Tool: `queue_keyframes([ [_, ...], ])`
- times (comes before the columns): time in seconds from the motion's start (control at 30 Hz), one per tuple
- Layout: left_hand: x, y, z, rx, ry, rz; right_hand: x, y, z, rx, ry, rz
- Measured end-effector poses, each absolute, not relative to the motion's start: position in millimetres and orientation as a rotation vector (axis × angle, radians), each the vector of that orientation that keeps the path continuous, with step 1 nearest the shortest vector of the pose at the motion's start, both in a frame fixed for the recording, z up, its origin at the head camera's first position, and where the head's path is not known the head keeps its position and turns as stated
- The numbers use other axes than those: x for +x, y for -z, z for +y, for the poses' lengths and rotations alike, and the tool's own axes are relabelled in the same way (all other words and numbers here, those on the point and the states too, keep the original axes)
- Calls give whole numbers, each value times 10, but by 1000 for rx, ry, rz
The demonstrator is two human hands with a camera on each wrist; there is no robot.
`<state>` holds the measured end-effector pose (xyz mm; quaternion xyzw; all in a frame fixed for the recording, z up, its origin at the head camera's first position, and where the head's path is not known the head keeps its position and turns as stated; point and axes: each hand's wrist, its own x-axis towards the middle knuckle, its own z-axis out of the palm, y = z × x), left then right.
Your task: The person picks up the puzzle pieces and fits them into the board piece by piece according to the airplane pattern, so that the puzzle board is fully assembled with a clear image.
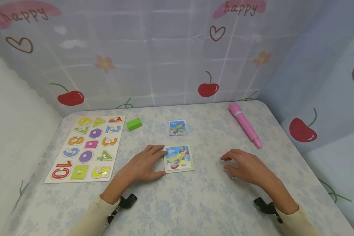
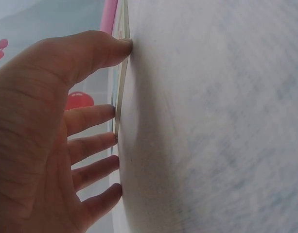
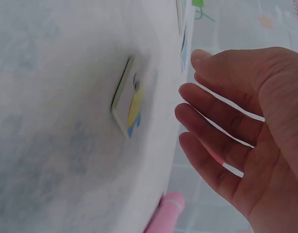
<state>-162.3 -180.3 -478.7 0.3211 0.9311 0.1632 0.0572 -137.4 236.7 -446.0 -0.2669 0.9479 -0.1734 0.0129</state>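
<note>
A square airplane puzzle board [image 1: 178, 159] with a pale border lies flat on the table. My left hand [image 1: 146, 165] touches its left side, with the index finger near the upper corner and the thumb near the lower one. In the left wrist view the thumb [image 2: 112, 48] meets the board's thin edge, the fingers spread. To the right, my right hand [image 1: 247, 167] hovers over the table with loosely bent fingers and holds nothing. A small puzzle piece [image 3: 129, 99] in white, yellow and blue lies below it, mostly hidden by the hand in the head view.
Behind the board lies a smaller airplane picture [image 1: 178, 127]. A number and shape puzzle [image 1: 118, 144] is on the left, beside a green block [image 1: 134, 124]. A pink cylindrical object [image 1: 245, 125] lies back right. A printed curtain [image 1: 165, 65] hangs behind the table.
</note>
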Motion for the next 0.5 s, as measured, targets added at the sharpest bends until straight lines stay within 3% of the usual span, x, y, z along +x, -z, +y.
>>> queue_keyframes([
  [0.5,-1623,4771,-1794,981,-504,2810,-1177,4471,2676,-605,518,2819],
])
